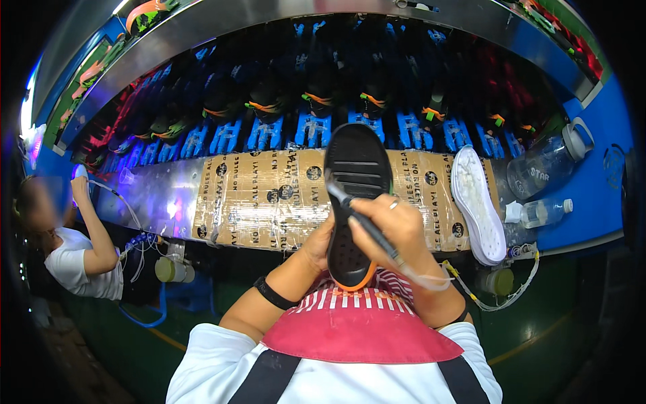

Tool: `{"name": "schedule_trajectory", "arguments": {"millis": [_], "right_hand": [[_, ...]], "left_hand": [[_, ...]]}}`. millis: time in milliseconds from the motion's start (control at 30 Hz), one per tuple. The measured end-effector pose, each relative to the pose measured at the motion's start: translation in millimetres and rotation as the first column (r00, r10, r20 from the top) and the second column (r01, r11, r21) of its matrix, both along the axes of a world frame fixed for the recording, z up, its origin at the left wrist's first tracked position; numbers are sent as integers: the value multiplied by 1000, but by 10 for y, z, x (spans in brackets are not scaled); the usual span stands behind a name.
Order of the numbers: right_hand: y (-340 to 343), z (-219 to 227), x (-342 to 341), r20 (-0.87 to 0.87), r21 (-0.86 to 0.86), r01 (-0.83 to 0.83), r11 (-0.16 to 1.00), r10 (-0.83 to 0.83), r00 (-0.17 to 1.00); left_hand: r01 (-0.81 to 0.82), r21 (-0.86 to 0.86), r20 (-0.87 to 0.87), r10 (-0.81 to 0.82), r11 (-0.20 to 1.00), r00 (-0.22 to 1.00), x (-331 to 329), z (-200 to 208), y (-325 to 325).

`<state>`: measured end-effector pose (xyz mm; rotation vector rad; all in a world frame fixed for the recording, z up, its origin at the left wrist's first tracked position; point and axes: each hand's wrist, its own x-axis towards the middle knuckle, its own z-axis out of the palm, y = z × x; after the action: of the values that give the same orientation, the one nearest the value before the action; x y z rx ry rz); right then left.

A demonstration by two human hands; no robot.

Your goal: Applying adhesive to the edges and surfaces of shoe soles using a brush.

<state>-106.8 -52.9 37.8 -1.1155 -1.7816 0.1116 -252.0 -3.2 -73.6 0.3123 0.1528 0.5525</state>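
A black shoe sole (357, 158) with ridges across its upper part and small holes near its orange-edged lower end stands lengthwise before me. My left hand (319, 246) is closed on its left side, with part of the fingers hidden behind it. In my right hand (398, 219) is a dark-handled brush (369, 227) with a clear tube running from its rear end. The brush tip lies over the left edge of the sole; whether it touches I cannot tell. A white sole (479, 205) rests on the right of the cardboard (269, 202).
Behind the cardboard, blue racks (313, 128) carry several dark shoes with orange trim. A clear jug (542, 165) and a plastic bottle (544, 213) are at the right. Another person (86, 259) works at the left. Tubing (501, 306) hangs off the front edge.
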Motion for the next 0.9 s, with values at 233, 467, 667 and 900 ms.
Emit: {"name": "schedule_trajectory", "arguments": {"millis": [233,467,667,900], "right_hand": [[-78,26,47,-92,79,22,997,-14,996],[-143,-58,-97,-55,-51,-204,978,201,978],[-98,-201,-80,-126,0,-53,999,53,991],[-131,-203,-73,-258,-159,-321,934,275,926]], "left_hand": [[-88,98,-11,89,991,996,-51,-30,50],[-135,52,-25,136,990,990,-30,9,136],[-226,63,106,218,972,970,-81,-89,158],[-371,120,31,370,921,928,-116,144,215]]}}
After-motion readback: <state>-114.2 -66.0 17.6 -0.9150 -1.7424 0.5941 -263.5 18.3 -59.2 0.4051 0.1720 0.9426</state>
